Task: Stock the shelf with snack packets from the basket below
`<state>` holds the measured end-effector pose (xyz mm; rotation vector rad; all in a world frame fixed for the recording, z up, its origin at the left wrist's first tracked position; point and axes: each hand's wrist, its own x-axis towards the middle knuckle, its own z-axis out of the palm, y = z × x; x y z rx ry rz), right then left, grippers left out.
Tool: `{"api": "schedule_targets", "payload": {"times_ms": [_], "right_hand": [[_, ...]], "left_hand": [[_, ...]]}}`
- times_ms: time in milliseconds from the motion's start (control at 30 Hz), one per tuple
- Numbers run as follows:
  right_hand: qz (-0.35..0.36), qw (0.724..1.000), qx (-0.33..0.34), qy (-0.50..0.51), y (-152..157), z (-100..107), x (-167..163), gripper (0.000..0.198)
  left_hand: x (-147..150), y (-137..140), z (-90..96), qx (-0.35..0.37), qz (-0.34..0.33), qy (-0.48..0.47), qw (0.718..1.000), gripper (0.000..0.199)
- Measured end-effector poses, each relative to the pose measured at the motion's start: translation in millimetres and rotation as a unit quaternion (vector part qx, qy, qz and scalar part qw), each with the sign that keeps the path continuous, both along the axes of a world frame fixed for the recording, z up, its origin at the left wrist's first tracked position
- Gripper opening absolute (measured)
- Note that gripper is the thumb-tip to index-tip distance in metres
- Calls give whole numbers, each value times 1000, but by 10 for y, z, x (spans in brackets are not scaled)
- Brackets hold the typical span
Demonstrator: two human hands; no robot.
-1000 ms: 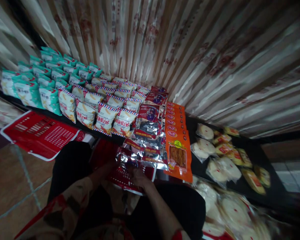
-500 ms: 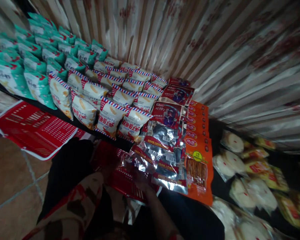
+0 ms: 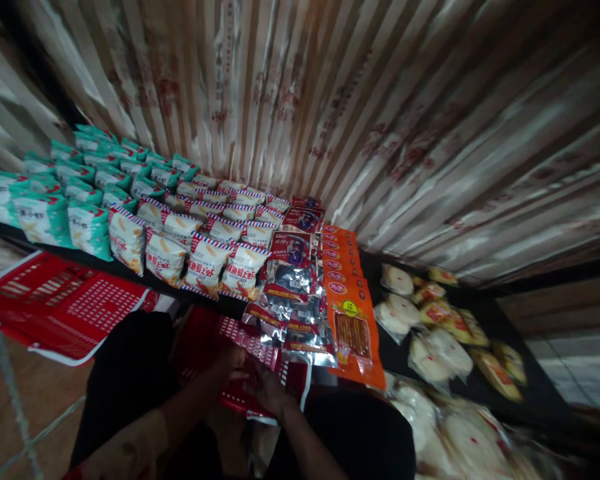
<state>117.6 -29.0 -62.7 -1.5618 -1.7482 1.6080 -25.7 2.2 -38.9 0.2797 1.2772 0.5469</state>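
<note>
My left hand (image 3: 234, 363) is closed, its fingers curled above the red plastic basket (image 3: 200, 333) by my lap. Beside it, my right hand (image 3: 271, 390) reaches in from the lower right, fingertips close to the left one. Something dark red shows between the two hands; shadow hides what it is. Just beyond them lie overlapping silver and dark-red packets (image 3: 300, 333), with more maroon packets (image 3: 293, 247) behind. An orange packet (image 3: 353, 327) with brown sticks in its window lies along their right side.
White snack bags (image 3: 207, 263) and green bags (image 3: 87, 230) stand in rows at left. Another red basket (image 3: 105, 300) sits at the lower left. Wrapped round white items (image 3: 437, 357) and yellow packs (image 3: 497, 373) lie right. A pleated curtain (image 3: 280, 87) hangs behind.
The view has tilted up and turned right, so the goods appear lower and further left. My hands have come together over the basket and show more clearly.
</note>
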Motion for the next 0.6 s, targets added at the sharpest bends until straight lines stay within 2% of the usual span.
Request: {"api": "schedule_targets", "payload": {"times_ms": [33, 133, 233, 300, 367, 433, 467, 533, 600], "right_hand": [[-2, 1000, 16, 7, -10, 78, -20, 60], [-13, 997, 82, 5, -61, 320, -80, 45], [-18, 989, 147, -1, -159, 580, -146, 34], [-21, 986, 166, -18, -242, 789, -188, 29], [-26, 984, 171, -45, -319, 1030, -217, 25], [-36, 983, 179, -38, -368, 1284, -228, 26], [-57, 982, 181, -16, -378, 1404, -225, 30], [-95, 976, 192, 35, -374, 1615, -206, 35], [-138, 967, 197, 86, -351, 1777, -180, 39]], "left_hand": [[-27, -64, 47, 0, 8, 0, 1000, 2], [-143, -226, 228, 7, 22, -14, 1000, 13], [-295, -323, 514, 39, 43, -27, 998, 13], [-407, -375, 772, 86, 55, -27, 994, 23], [-517, -435, 1054, 167, 47, -3, 985, 33], [-606, -506, 1311, 274, 32, 66, 959, 33], [-636, -543, 1413, 302, 33, 108, 947, 32], [-660, -615, 1545, 320, 47, 157, 933, 30], [-633, -682, 1579, 311, 41, 146, 938, 36]]}}
